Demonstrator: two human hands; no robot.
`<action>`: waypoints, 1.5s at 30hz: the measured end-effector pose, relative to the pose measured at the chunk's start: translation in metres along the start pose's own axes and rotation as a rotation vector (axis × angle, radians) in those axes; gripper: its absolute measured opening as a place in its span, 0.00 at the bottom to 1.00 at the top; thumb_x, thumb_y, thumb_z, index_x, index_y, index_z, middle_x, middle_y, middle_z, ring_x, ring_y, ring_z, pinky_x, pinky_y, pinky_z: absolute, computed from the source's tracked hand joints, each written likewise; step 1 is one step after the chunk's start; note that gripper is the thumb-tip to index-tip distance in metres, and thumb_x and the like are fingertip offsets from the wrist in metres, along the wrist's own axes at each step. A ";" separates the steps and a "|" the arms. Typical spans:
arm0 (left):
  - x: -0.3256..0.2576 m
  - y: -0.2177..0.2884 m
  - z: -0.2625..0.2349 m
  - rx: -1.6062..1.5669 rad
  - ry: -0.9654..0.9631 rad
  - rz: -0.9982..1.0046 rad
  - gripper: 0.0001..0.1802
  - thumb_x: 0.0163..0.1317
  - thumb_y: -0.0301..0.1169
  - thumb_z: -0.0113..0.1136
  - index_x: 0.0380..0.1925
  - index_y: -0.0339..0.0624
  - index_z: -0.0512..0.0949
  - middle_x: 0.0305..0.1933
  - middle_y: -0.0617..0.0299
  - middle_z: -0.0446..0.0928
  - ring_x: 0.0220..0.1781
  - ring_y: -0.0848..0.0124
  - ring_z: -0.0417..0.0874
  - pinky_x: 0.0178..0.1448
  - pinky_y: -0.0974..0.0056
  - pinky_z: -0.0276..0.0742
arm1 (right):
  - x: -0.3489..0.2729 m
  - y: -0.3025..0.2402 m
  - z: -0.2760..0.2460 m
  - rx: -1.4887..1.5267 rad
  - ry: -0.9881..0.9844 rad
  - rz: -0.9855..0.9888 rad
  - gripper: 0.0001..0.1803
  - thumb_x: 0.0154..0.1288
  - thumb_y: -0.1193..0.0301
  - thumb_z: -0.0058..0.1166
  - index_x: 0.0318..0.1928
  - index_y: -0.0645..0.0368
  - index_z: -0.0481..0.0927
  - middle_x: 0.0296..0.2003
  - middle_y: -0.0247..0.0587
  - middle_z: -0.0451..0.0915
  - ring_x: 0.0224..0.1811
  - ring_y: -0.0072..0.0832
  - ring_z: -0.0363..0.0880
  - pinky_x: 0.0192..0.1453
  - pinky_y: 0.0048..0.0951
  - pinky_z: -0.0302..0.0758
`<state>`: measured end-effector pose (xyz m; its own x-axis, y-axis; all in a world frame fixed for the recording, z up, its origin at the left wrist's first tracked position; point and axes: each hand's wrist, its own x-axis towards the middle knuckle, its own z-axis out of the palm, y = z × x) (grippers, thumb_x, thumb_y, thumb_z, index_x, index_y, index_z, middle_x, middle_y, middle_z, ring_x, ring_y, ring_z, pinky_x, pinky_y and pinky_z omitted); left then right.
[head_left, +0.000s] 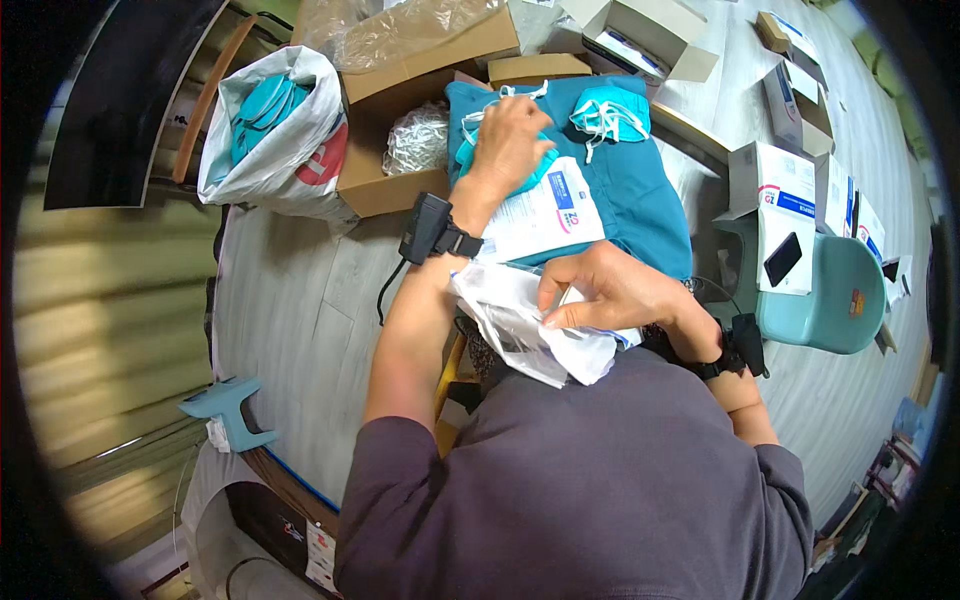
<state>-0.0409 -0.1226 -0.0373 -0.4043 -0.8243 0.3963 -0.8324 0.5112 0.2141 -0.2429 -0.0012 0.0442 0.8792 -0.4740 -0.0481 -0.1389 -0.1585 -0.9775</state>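
Overhead view of a person packing face masks at a desk. The left hand reaches forward with its grip closed loosely on a teal mask that lies on a teal cloth; a second mask with white ear loops lies just beside it on the same cloth. A flat printed white packet rests on the cloth between the two hands, touching the left wrist. The right hand, nearer the body, pinches the rim of a white plastic pouch, thumb and fingers shut on the film.

Judged from this layout, the step goes best if the mask is lifted flat, loops tucked in, while the right hand holds the pouch mouth open and steady. The mask lies well ahead of the pouch.

A white bag of more masks and an open cardboard box stand to the left.
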 end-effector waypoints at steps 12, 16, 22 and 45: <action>-0.015 0.014 0.014 -0.424 -0.260 0.001 0.11 0.47 0.36 0.74 0.29 0.47 0.82 0.44 0.64 0.77 0.54 0.61 0.73 0.59 0.58 0.65 | -0.015 0.001 -0.004 -0.005 0.143 0.026 0.18 0.58 0.62 0.68 0.40 0.64 0.82 0.34 0.39 0.84 0.35 0.27 0.79 0.42 0.29 0.74; -0.006 0.048 -0.034 -0.507 -0.017 -0.014 0.09 0.51 0.31 0.70 0.30 0.45 0.80 0.37 0.64 0.79 0.46 0.63 0.77 0.58 0.59 0.64 | -0.027 -0.007 -0.006 -0.033 0.524 0.048 0.19 0.55 0.63 0.72 0.41 0.60 0.81 0.25 0.33 0.74 0.25 0.20 0.67 0.32 0.24 0.68; -0.014 0.108 -0.075 -0.764 0.021 0.007 0.07 0.59 0.25 0.66 0.35 0.39 0.77 0.32 0.57 0.79 0.34 0.65 0.82 0.39 0.64 0.77 | -0.028 -0.006 -0.016 -0.018 1.083 0.050 0.18 0.56 0.75 0.69 0.47 0.63 0.80 0.32 0.30 0.75 0.34 0.15 0.72 0.36 0.16 0.69; -0.016 0.142 -0.057 -0.413 0.322 0.465 0.12 0.39 0.26 0.65 0.27 0.40 0.77 0.26 0.59 0.72 0.27 0.60 0.76 0.28 0.60 0.72 | -0.019 0.037 -0.044 -0.106 1.190 -0.052 0.14 0.56 0.71 0.68 0.24 0.63 0.75 0.17 0.27 0.71 0.21 0.14 0.62 0.23 0.23 0.59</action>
<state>-0.1311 -0.0226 0.0376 -0.4980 -0.4172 0.7602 -0.3620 0.8966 0.2550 -0.2848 -0.0362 0.0178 -0.0816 -0.9607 0.2653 -0.2016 -0.2448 -0.9484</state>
